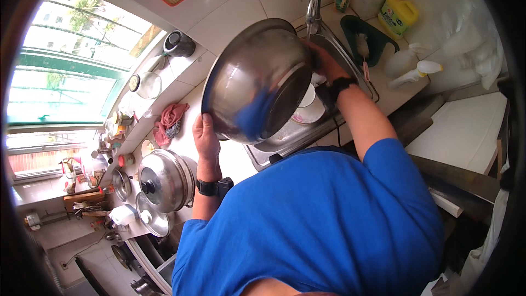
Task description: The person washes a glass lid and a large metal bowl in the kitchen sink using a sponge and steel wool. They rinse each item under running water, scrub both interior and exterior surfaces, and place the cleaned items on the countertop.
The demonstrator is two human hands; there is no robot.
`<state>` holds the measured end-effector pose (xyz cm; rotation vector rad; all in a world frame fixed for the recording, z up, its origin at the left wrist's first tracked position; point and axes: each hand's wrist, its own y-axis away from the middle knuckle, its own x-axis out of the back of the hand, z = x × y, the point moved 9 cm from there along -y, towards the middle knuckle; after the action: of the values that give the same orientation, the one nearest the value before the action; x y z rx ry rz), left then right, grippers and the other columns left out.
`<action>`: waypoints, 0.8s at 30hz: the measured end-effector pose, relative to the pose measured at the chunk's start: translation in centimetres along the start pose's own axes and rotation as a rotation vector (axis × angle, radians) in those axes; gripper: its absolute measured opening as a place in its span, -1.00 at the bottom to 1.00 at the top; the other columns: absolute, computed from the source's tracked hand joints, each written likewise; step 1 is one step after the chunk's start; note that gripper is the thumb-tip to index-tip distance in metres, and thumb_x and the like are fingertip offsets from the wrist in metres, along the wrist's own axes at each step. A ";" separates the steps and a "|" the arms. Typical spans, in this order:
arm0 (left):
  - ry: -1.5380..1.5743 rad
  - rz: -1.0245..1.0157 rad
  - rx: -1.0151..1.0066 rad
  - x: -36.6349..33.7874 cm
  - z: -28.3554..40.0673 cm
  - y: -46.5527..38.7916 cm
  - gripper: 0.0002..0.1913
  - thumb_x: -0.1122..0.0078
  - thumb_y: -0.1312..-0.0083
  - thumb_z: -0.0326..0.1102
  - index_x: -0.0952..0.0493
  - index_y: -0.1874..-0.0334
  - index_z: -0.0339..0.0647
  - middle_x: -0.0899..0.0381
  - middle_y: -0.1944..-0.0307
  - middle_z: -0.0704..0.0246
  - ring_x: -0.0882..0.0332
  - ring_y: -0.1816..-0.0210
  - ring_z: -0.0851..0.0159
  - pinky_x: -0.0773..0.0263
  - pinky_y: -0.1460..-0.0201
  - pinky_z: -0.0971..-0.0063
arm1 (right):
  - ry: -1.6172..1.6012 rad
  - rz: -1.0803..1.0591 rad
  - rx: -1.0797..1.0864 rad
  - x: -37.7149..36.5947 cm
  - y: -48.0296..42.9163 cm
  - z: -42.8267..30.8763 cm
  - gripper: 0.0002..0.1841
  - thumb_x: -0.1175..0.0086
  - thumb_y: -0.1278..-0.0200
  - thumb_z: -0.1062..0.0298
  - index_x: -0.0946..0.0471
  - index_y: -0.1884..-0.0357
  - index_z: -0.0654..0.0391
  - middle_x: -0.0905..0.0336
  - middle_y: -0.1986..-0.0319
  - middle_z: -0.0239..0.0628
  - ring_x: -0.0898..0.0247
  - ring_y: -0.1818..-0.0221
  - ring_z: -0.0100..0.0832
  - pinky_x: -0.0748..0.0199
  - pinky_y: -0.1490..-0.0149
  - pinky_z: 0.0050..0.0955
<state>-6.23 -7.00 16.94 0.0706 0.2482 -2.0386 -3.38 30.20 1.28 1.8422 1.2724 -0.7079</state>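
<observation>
A large stainless steel basin is tilted on its side in front of me, its underside turned towards me, partly over the sink. My left hand grips its rim at the lower left, thumb on the outside. At the upper right my right hand holds the far side of the basin; its fingers are partly hidden and blurred. Beneath the basin, white bowls sit in the sink. The chrome faucet stands just behind the right hand.
Left of the basin are a lidded steel pot, a glass lid and a pink cloth. Right of the sink stand a green plastic scoop-like container, a yellow detergent bottle and a spray bottle. Jars line the windowsill.
</observation>
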 end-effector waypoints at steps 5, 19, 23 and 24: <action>-0.136 -0.243 -0.007 -0.1 0.3 -1.2 -0.65 -0.11 -0.47 -0.12 -0.52 -0.02 -0.31 -0.59 0.23 0.49 -0.49 0.21 0.52 -0.38 0.00 0.58 | 0.393 0.018 0.231 -0.8 3.3 -2.1 -0.52 -0.19 -0.30 0.11 -0.47 -0.21 0.09 -0.53 -0.08 -0.34 -0.40 -0.16 -0.42 -0.31 -0.28 -0.38; -0.560 -0.232 0.153 -9.2 0.4 -4.3 -0.69 -0.03 -0.50 -0.24 -0.47 0.40 -0.29 -0.47 0.60 0.48 -0.37 0.55 0.52 -0.31 0.49 0.54 | 1.532 -0.131 1.198 -24.7 12.9 -0.6 -0.74 -0.22 -0.19 0.13 -0.66 0.22 0.10 -0.64 0.24 -0.22 -0.48 0.01 -0.06 -0.42 -0.11 -0.19; -0.537 -0.172 0.087 -8.3 0.2 -4.1 -0.73 -0.04 -0.50 -0.26 -0.49 0.36 -0.28 -0.43 0.61 0.51 -0.36 0.55 0.54 -0.30 0.50 0.57 | 1.536 -0.018 1.186 -23.6 12.6 -1.9 -0.69 -0.15 -0.29 0.16 -0.61 0.00 0.07 -0.63 0.08 -0.22 -0.42 -0.15 -0.13 -0.32 -0.28 -0.23; -0.490 -0.159 0.111 -7.6 0.0 -3.8 -0.73 -0.04 -0.50 -0.26 -0.50 0.35 -0.28 -0.44 0.60 0.52 -0.37 0.54 0.54 -0.30 0.50 0.58 | 1.490 -0.006 1.120 -21.6 10.2 -3.4 -0.66 -0.14 -0.31 0.17 -0.59 -0.07 0.06 -0.63 0.05 -0.22 -0.39 -0.22 -0.17 -0.27 -0.34 -0.25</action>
<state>-6.10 1.35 18.73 -0.3878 -0.1719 -2.1535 -1.22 20.02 23.05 3.5881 1.8674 0.2559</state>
